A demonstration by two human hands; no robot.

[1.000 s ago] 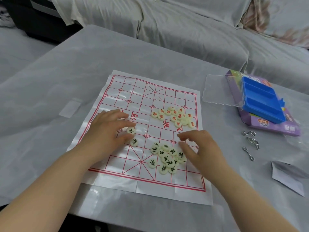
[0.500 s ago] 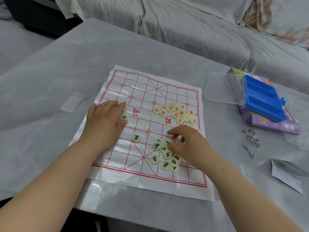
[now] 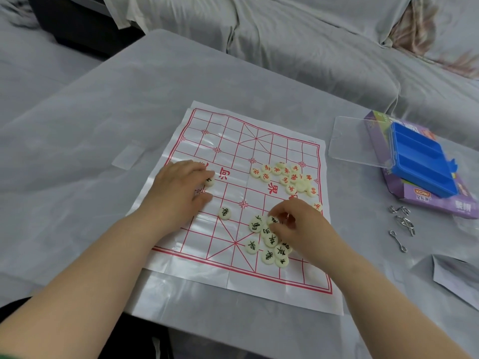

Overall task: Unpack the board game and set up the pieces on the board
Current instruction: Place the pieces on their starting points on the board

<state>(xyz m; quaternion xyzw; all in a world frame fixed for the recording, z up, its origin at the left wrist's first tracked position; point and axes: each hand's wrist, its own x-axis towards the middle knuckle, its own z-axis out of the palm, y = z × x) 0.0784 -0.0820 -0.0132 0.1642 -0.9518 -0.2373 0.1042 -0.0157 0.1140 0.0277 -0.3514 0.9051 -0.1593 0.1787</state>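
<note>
White board [image 3: 220, 136]: a glossy sheet with a red grid, lying flat mid-frame on the grey-covered surface [image 3: 129, 99], its fold creases catching the light.
Left hand [image 3: 178, 193]: palm down on the board's left edge, fingers fairly straight and gripping nothing; the fingertips rest on the left piece [image 3: 209, 181].
Left piece: a cream disc with a black mark, half hidden under those fingertips, just left of the red characters in the board's middle band.
Lone piece [image 3: 224, 213]: black-marked, on its own below the left hand's thumb, apart from both piles.
Black pile [image 3: 269, 242]: a loose cluster of black-marked discs in the board's lower right, several touching or overlapping.
Right hand [image 3: 300, 229]: over the upper end of the black pile, fingers curled, thumb and forefinger pinching the end piece [image 3: 272, 220].
Red pile [image 3: 287, 177]: red-marked discs bunched at the board's right, above the right hand; one more red disc sits at the board's right edge, beside that hand.
Tray [image 3: 422, 161]: blue, ridged, lying on a purple box [image 3: 440, 203] at the right of the frame.
Lid [image 3: 357, 141]: clear, flat on the surface between tray and board.
Wires [image 3: 403, 221]: small bent metal pieces below the box.
Paper [image 3: 456, 278]: folded, at the lower right edge.
Sofa [image 3: 311, 35]: cloth-draped, across the top.
</note>
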